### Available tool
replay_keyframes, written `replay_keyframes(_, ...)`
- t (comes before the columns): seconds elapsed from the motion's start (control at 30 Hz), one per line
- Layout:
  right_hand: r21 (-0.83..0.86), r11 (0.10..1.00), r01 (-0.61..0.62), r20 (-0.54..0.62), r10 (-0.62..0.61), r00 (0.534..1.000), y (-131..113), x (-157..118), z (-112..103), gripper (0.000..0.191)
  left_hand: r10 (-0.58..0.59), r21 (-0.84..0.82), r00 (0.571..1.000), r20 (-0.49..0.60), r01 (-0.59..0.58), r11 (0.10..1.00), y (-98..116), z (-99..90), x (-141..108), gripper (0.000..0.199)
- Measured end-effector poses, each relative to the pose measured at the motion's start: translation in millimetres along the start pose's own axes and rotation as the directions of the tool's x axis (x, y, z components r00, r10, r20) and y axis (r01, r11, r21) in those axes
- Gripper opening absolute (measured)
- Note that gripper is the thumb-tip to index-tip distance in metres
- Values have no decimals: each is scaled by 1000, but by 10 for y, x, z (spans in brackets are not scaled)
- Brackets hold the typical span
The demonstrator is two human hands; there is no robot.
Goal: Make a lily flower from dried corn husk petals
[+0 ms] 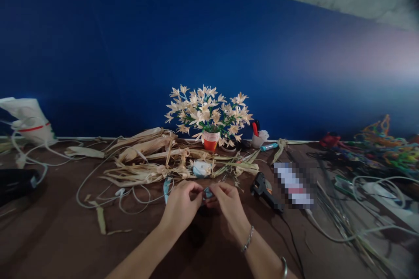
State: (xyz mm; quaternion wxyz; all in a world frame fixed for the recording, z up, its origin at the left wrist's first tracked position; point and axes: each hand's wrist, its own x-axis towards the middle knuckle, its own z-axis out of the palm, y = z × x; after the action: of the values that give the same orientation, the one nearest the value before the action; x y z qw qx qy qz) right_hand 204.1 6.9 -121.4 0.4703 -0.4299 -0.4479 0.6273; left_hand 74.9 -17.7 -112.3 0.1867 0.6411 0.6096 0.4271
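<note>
My left hand (180,207) and my right hand (229,205) meet low over the brown table, fingertips pinching a small blue-grey piece (207,192) between them. Its shape is mostly hidden by my fingers. A pale blue strip (166,190) lies just beyond my left hand. Past my fingertips sits a pale rounded bundle (201,168) among a heap of dried corn husks (147,157). A black and orange hot glue gun (263,189) rests to the right of my right hand, its black cord trailing toward me.
Cream paper flowers stand in an orange cup (211,139) against a blue wall (163,43). A white cup holds red-handled scissors (255,128). White cords (98,200) cross the brown table (49,222). Tangled colourful strands (386,152) lie far right; a pixelated object (294,185) lies nearer.
</note>
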Motion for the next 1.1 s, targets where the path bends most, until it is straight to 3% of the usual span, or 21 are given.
replay_keyframes(0.23, -35, 999, 25, -13, -25, 1000, -12, -15, -15, 26, -36, -65, 999, 41, 39, 997, 7, 5, 0, 12)
replay_keyframes(0.37, -59, 997, 57, 10, -56, 998, -23, -24, -25, 27, -84, -165, 985, 151, 109, 980, 23, -29, 19, 16)
replay_keyframes(0.57, -85, 994, 66, 47, -63, 997, -15, -9, -43, 26, -52, -244, 957, 284, 125, 962, 45, -81, 38, 23)
replay_keyframes(0.8, -86, 996, -12, 62, 17, 998, -44, -7, -32, 22, -64, -186, 973, 220, 106, 977, -20, -61, 43, 19)
replay_keyframes(1.1, -45, 998, -31, 87, 35, 996, -48, -1, -36, 25, -86, -154, 982, 169, 112, 982, -29, -40, 32, 19)
